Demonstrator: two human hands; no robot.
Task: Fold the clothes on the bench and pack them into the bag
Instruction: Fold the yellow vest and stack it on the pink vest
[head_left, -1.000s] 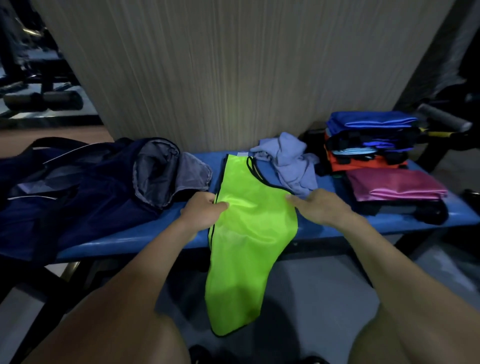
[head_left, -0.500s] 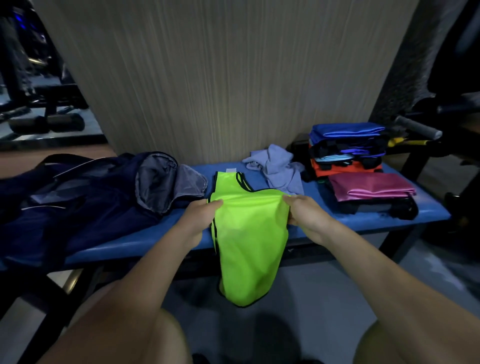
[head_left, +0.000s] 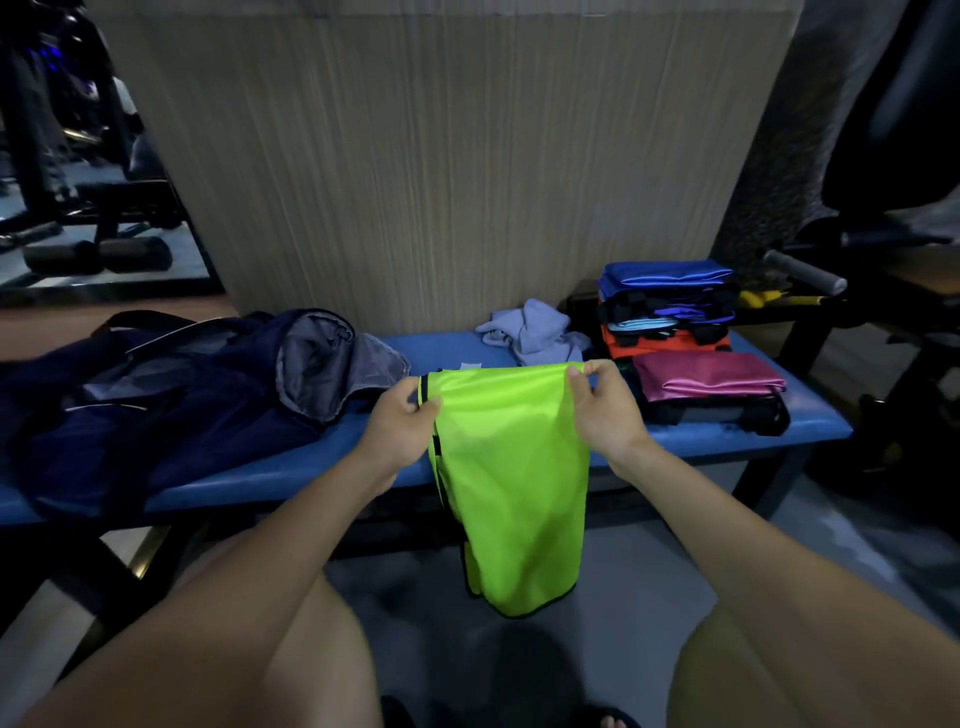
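Note:
A neon-green vest (head_left: 511, 467) with black trim hangs folded over in front of the blue bench (head_left: 826, 428). My left hand (head_left: 400, 428) pinches its upper left corner and my right hand (head_left: 605, 408) pinches the upper right corner, holding the top fold level above the bench's front edge. The vest's lower end dangles toward the floor. A dark navy bag (head_left: 156, 395) with a grey lining lies open on the left of the bench. A crumpled lilac garment (head_left: 535, 332) lies behind the vest.
On the right of the bench stands a stack of folded clothes (head_left: 667, 306) in blue, black and orange, with a folded magenta piece (head_left: 709, 376) in front of it. A ribbed wall panel rises behind. Gym equipment (head_left: 805, 273) stands at far right.
Both hands have lifted the green vest off the bench and doubled it over, so it hangs shorter and its top fold is now held up between them.

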